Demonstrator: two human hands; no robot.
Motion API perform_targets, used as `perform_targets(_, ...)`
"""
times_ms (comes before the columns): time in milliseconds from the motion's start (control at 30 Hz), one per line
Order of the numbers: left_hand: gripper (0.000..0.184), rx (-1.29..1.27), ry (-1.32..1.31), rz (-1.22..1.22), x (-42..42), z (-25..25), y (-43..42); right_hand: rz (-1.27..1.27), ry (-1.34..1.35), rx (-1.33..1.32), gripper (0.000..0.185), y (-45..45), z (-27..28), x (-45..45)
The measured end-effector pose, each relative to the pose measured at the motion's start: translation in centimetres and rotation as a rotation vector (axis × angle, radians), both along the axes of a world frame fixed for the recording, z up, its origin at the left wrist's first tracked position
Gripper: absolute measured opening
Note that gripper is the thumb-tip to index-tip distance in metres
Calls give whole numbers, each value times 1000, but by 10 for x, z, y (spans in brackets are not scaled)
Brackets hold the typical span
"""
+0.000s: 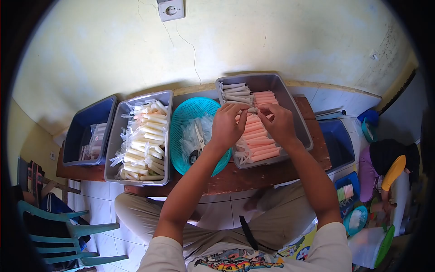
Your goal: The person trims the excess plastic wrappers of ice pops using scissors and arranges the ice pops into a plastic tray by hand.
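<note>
My left hand (229,124) and my right hand (279,123) meet above the grey tray on the right (297,109). The fingers of both are pinched together around a small pale bit of a filled plastic tube (252,110); most of it is hidden by the fingers. Below them lies a row of pink filled plastic tubes (257,140) with twisted clear ends. At the tray's far left corner is a stack of whitish tubes (236,93). Beside my left hand stands a turquoise basket (178,156) holding clear plastic scraps (188,136) and scissors (199,136).
A grey tray (171,102) of cream-coloured tubes and a dark tray (70,145) with a few packs stand to the left on the wooden bench (235,181). A green chair (50,215) is at lower left. Another person (389,163) bends over tubs at right.
</note>
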State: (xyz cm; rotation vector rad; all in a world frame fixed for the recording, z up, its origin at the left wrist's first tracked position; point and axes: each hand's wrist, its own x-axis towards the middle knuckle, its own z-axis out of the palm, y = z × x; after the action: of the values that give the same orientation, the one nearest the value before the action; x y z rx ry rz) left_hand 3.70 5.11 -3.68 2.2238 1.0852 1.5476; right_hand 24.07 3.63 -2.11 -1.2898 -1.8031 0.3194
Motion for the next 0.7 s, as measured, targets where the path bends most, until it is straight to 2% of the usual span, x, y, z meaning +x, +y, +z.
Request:
perform_targets(200, 11, 10, 17, 52, -20, 4, -18, 47, -22, 25, 24, -13, 4, -19)
perform_targets(400, 12, -30, 34, 77, -10, -8, -7, 24, -41, 51, 25, 14, -18, -8)
perform_targets(700, 18, 37, 278, 166, -1, -38, 50, 6, -89, 47, 29, 69, -54, 8)
